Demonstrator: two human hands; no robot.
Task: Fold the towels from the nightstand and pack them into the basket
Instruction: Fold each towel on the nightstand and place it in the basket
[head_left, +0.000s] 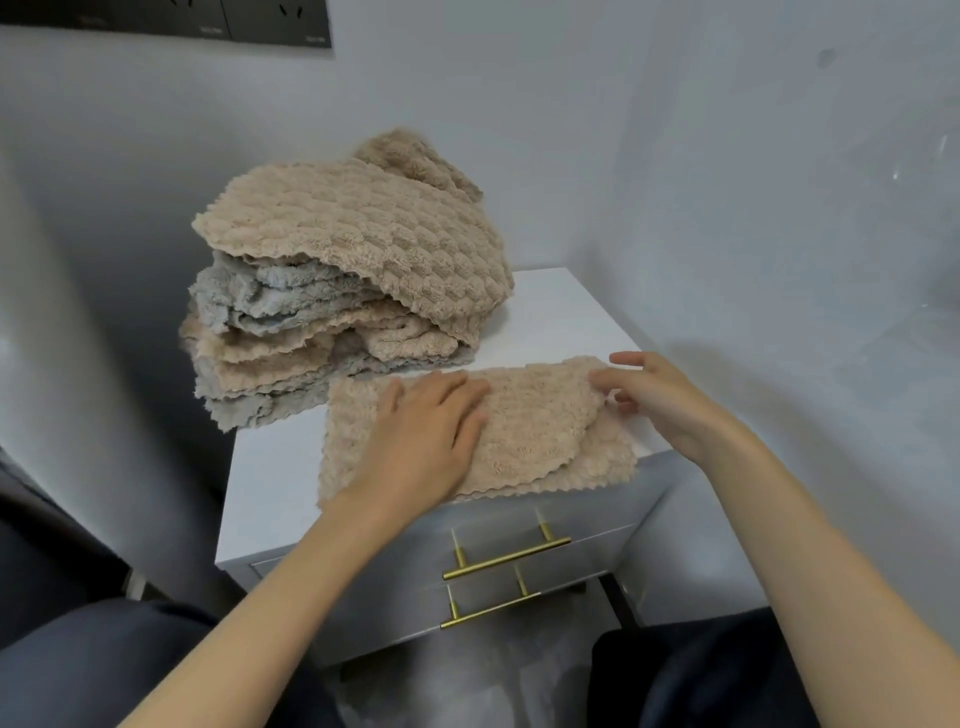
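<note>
Beige towel (535, 436) lies flat at the front edge of the white nightstand (275, 493), long side running left-right, near edge slightly overhanging the top drawer. It is partly folded: the upper layer is doubled over, and its scalloped edge curves across the right end, leaving a strip of the lower layer exposed. Left hand (426, 436) lies palm-down on the left-centre of the towel, with fingers (460, 387) straight, slightly spread and pressing the fabric flat, gripping nothing. Right hand (662, 400) is at the towel's right end. Its fingers (605, 382) lie on top of the lifted corner of the upper layer with the others curled beneath, so they pinch that flap, and the thumb sticks out above. The two hands are apart, with bare towel between them. Behind and to the left sits the towel pile (337, 291), unfolded beige and grey-blue pieces stacked loosely. Its top beige one drapes over the right side, and the pile's front edge just touches the far edge of the towel being worked. Two brass bar handles (506, 558) are on the drawer fronts below. A dark wall panel (208, 21) at top left carries faint markings, too blurred to read. No other labels or brands are legible.
</note>
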